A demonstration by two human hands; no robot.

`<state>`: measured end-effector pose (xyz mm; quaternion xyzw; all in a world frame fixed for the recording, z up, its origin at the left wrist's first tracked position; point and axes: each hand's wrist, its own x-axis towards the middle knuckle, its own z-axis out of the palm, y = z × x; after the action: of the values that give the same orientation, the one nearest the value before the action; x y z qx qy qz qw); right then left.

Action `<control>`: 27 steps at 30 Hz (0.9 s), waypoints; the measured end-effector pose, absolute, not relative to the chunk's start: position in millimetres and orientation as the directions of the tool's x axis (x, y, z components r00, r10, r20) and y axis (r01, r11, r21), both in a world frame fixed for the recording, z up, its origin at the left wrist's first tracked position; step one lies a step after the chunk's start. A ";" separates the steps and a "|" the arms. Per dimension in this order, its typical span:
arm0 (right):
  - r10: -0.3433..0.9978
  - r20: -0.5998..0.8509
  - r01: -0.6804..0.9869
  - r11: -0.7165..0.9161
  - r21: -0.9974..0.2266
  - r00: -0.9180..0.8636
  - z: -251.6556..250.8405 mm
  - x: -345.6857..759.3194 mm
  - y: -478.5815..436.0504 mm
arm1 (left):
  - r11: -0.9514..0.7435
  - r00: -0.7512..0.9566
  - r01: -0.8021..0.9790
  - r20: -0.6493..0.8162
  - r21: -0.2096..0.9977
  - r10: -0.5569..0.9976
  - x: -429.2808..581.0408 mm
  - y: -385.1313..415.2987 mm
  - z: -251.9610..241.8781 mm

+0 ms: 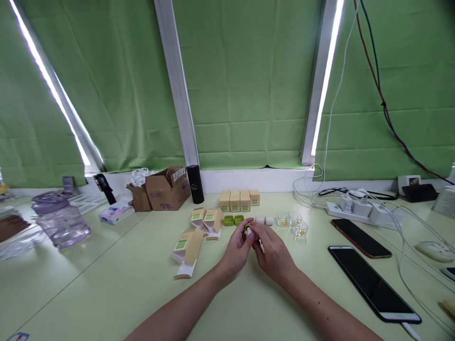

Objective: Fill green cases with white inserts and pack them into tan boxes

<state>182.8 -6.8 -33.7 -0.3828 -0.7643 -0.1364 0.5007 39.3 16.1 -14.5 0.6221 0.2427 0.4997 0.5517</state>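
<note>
Above the table my two hands meet fingertip to fingertip around a small green container [246, 230] with a whitish piece at its opening. My left hand [236, 248] is closed on its left side. From the right, the curled fingers of my right hand [273, 251] close over it and hide most of it. Just behind stand two green square containers [229, 220]. Two white rolls or cylinders [269, 221] lie beyond my right fingers. Further right are three clear cups [301, 229] with yellow spots in their bases.
Several small tan boxes [234, 201] stand at the back; opened tan boxes [186, 251] lie left. Beyond are a brown carton [168, 189], a black cylinder [195, 184] and a purple jug [60, 220]. Phones [373, 282], cables and a power strip [362, 215] lie right.
</note>
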 end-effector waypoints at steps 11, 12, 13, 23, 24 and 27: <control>0.439 0.876 0.745 0.648 -0.155 -0.199 -34.5 182.0 -5.4 | -0.287 0.362 -0.217 0.350 0.933 0.864 39.9 15.3 -13.4; 0.441 0.875 0.745 0.648 -0.158 -0.198 -34.5 182.0 -5.3 | -0.290 0.359 -0.212 0.350 0.933 0.865 40.2 15.4 -13.7; 0.445 0.874 0.745 0.647 -0.161 -0.197 -34.4 181.9 -5.3 | -0.293 0.356 -0.208 0.351 0.933 0.866 40.4 15.5 -14.1; 0.454 0.868 0.764 0.627 -0.152 -0.200 -33.6 179.8 -5.2 | -0.304 0.335 -0.214 0.362 0.928 0.870 42.6 14.4 -13.7; 0.455 0.868 0.765 0.626 -0.153 -0.200 -33.4 179.5 -5.2 | -0.305 0.336 -0.212 0.362 0.929 0.870 42.5 14.6 -13.6; 0.460 0.865 0.767 0.623 -0.155 -0.198 -32.8 178.9 -5.3 | -0.307 0.342 -0.208 0.363 0.929 0.867 42.4 15.4 -14.2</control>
<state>178.9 -5.3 -32.8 -0.4047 -0.7579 -0.1576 0.4868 42.4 15.4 -14.2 0.6269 0.2626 0.5101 0.5270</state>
